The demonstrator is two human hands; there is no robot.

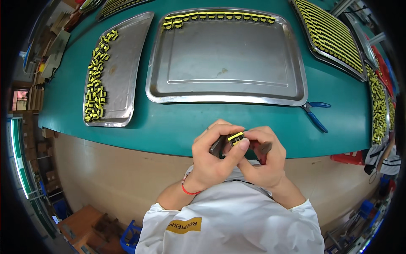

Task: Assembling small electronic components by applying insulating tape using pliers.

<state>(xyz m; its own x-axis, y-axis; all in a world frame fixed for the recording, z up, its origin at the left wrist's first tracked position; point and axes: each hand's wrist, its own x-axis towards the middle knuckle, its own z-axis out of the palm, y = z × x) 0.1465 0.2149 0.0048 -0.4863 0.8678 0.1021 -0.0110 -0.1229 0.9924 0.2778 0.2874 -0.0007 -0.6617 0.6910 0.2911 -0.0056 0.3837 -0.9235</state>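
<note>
Just in front of my body, both hands meet around a small yellow-and-black electronic component, its yellow face turned up. My left hand is closed, its thumb and fingers gripping the component; a dark flat piece also sits in that hand, its kind unclear. My right hand is closed around a red-handled tool with a dull metal end, mostly hidden by the fingers. The right fingertips come right up to the component, though whether they touch it is hard to tell.
Ahead lies a large metal tray with components lined along its far edge. A narrower tray at left carries a loose pile. Blue-handled cutters rest on the green table. A tray of packed component rows stands far right.
</note>
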